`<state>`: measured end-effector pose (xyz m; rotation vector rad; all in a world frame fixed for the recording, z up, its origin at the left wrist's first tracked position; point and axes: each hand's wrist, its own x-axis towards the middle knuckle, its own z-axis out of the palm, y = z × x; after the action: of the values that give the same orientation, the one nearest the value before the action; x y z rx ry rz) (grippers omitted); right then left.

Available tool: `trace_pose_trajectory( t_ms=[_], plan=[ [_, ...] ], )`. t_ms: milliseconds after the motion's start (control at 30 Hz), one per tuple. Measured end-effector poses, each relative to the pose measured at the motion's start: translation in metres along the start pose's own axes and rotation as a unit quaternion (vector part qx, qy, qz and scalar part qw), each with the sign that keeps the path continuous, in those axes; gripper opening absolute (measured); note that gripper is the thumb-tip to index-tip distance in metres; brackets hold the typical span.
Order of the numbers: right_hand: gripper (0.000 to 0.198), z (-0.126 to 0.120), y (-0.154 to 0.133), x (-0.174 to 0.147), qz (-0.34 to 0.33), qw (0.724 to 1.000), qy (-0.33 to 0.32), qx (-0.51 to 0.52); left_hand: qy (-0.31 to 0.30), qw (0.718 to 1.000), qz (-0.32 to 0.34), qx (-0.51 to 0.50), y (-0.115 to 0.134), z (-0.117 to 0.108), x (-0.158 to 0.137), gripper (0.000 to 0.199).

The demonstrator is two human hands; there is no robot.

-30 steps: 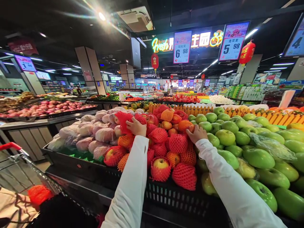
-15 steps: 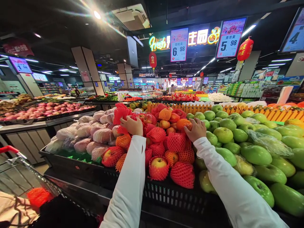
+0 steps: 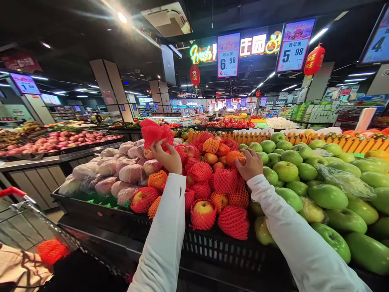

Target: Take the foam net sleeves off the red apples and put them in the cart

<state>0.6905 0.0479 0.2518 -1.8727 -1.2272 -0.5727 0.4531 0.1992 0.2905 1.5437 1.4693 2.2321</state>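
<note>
My left hand [image 3: 170,157] is raised over the left part of the apple heap, its fingers closed on a bunched red foam net [image 3: 156,134]. Whether a fruit sits inside the net cannot be made out. My right hand [image 3: 251,163] is at the right side of the heap, fingers curled against an apple in an orange foam net [image 3: 233,157]. Between the hands lie several apples in red and orange nets, among them a red-yellow apple [image 3: 203,211] at the front, in the black crate [image 3: 221,249].
Wrapped pinkish fruit [image 3: 130,172] lies left of the heap, green apples [image 3: 326,196] right of it. A low yellow fence [image 3: 304,140] runs behind. At lower left stands a shopping cart [image 3: 26,197] with a red netted item [image 3: 52,250]. Price screens [image 3: 228,54] hang overhead.
My left hand has lifted slightly and shifted left, raising the red foam net clear of the neighbouring apples. My right hand stays at the orange-netted apple.
</note>
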Motion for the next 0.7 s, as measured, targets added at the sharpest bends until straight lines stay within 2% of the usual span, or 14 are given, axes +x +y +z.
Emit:
trace_pose_trajectory(
  t_ms=[67, 133, 200, 233, 267, 300, 333, 367, 400, 500, 533, 567, 633, 700],
  plan=[
    [0.063, -0.004, -0.003, 0.001, -0.030, 0.998, 0.044, 0.026, -0.072, 0.993, 0.061, -0.072, 0.016, -0.004, -0.009, 0.026],
    [0.089, -0.008, -0.008, 0.000, -0.085, 0.991, 0.091, 0.046, -0.231, 0.952, 0.127, -0.156, 0.033, -0.006, -0.025, 0.022],
    [0.107, -0.010, -0.013, -0.001, -0.148, 0.981, 0.106, 0.061, -0.419, 0.862, 0.184, -0.216, 0.045, -0.007, -0.042, 0.016],
    [0.107, -0.011, -0.014, -0.001, -0.178, 0.977, 0.092, 0.069, -0.491, 0.813, 0.204, -0.236, 0.049, -0.007, -0.049, 0.014],
    [0.101, -0.011, -0.014, -0.002, -0.201, 0.974, 0.064, 0.076, -0.542, 0.771, 0.217, -0.255, 0.052, -0.007, -0.054, 0.012],
    [0.092, -0.011, -0.014, -0.002, -0.215, 0.973, 0.029, 0.084, -0.571, 0.741, 0.224, -0.273, 0.052, -0.006, -0.056, 0.011],
    [0.083, -0.011, -0.013, -0.001, -0.218, 0.972, -0.005, 0.088, -0.578, 0.730, 0.222, -0.288, 0.051, -0.006, -0.055, 0.012],
    [0.076, -0.010, -0.012, -0.001, -0.211, 0.973, -0.027, 0.091, -0.565, 0.740, 0.213, -0.295, 0.049, -0.006, -0.051, 0.014],
    [0.071, -0.010, -0.010, 0.000, -0.193, 0.976, -0.031, 0.090, -0.533, 0.771, 0.197, -0.287, 0.044, -0.005, -0.044, 0.017],
    [0.069, -0.012, -0.004, 0.002, -0.126, 0.988, 0.046, 0.081, -0.363, 0.915, 0.117, -0.129, 0.023, -0.002, -0.020, 0.030],
    [0.070, -0.014, -0.002, 0.003, -0.108, 0.988, 0.080, 0.078, -0.321, 0.943, 0.082, -0.039, 0.015, -0.001, -0.014, 0.033],
    [0.071, -0.015, 0.000, 0.003, -0.093, 0.987, 0.109, 0.076, -0.306, 0.950, 0.044, 0.053, 0.007, 0.000, -0.009, 0.036],
    [0.073, -0.018, 0.002, 0.002, -0.074, 0.983, 0.149, 0.075, -0.328, 0.925, -0.023, 0.191, -0.006, 0.001, -0.007, 0.038],
    [0.074, -0.020, 0.002, 0.001, -0.070, 0.980, 0.169, 0.077, -0.342, 0.904, -0.058, 0.251, -0.010, 0.000, -0.009, 0.036]
  ],
)
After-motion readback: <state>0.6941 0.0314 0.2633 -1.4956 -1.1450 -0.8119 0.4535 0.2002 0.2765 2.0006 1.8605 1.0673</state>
